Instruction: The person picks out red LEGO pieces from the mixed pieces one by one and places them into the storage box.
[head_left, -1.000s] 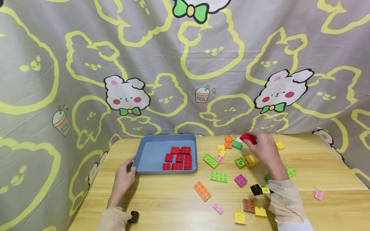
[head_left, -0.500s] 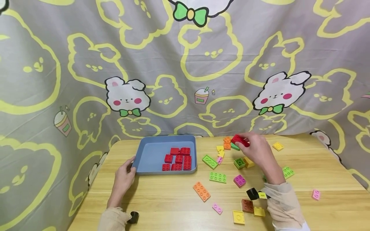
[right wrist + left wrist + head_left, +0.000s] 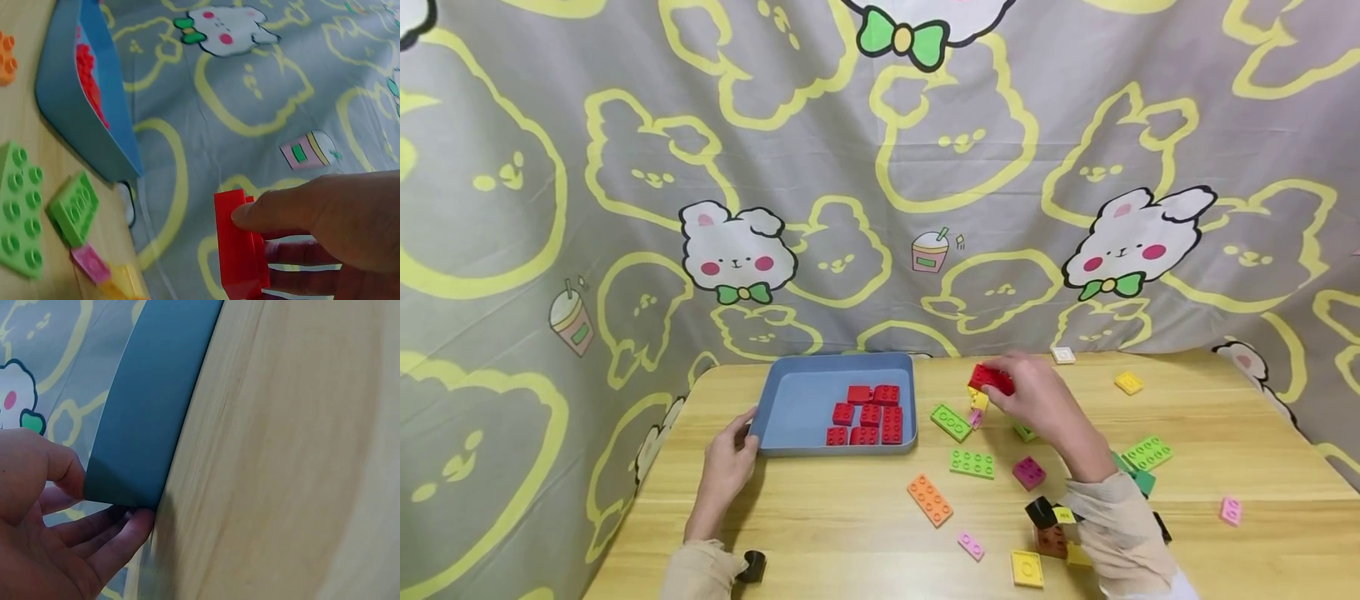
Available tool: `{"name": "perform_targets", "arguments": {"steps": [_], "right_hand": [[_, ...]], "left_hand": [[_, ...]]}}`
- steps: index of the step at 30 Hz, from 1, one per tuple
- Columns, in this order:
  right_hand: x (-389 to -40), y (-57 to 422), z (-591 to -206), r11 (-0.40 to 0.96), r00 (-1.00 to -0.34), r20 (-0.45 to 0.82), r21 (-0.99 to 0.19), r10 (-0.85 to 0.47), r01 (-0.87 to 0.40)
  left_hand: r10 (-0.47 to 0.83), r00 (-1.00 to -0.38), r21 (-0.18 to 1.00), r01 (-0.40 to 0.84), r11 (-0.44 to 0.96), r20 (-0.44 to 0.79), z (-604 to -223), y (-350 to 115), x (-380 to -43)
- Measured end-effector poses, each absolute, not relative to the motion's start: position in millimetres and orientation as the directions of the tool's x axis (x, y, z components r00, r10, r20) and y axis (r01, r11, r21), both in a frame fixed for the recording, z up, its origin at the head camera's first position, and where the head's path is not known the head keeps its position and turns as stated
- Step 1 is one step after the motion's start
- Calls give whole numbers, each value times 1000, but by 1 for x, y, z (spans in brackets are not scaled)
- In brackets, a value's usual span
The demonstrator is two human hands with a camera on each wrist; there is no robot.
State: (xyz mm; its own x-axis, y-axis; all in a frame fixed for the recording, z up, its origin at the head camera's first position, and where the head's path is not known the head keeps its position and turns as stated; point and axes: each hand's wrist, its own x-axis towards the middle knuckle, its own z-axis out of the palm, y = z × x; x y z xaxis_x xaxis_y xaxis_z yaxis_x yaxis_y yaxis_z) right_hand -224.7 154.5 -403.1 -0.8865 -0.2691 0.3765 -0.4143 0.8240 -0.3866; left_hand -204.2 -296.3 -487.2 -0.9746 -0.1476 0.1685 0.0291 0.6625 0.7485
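In the head view, my right hand [image 3: 1037,400] holds a red building brick [image 3: 991,379] above the loose bricks, right of the blue tray [image 3: 801,451]. The right wrist view shows the thumb on one side of this red brick [image 3: 236,250] and fingers on the other. My left hand [image 3: 730,454] grips the tray's near left corner. Up close in the left wrist view, digits of the left hand [image 3: 56,512] touch the tray's rim and lower edge. Inside the tray, several red bricks [image 3: 870,415] sit toward the right side.
Loose bricks lie right of the tray: light green ones [image 3: 972,464], an orange one [image 3: 930,500], a magenta one [image 3: 1028,472], pink ones [image 3: 971,547] and yellow ones [image 3: 1027,569]. A white brick [image 3: 1063,356] lies at the back edge, by the patterned curtain [image 3: 850,167].
My right hand has moved left with the red brick, toward the tray, uncovering the white brick at the back. The left hand stays at the tray's corner.
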Motion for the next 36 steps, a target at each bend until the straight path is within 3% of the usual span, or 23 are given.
{"name": "perform_targets", "arguments": {"steps": [17, 25, 36], "right_hand": [[-245, 64, -389, 708, -806, 343, -388, -483, -590], [-253, 17, -393, 644, -705, 328, -290, -629, -709], [-265, -35, -407, 624, -674, 221, -257, -705, -738]], "left_hand": [[-148, -976, 749, 22, 662, 159, -484, -297, -203], [-158, -975, 757, 17, 653, 157, -485, -296, -201], [-153, -975, 759, 23, 651, 161, -486, -295, -204]]}}
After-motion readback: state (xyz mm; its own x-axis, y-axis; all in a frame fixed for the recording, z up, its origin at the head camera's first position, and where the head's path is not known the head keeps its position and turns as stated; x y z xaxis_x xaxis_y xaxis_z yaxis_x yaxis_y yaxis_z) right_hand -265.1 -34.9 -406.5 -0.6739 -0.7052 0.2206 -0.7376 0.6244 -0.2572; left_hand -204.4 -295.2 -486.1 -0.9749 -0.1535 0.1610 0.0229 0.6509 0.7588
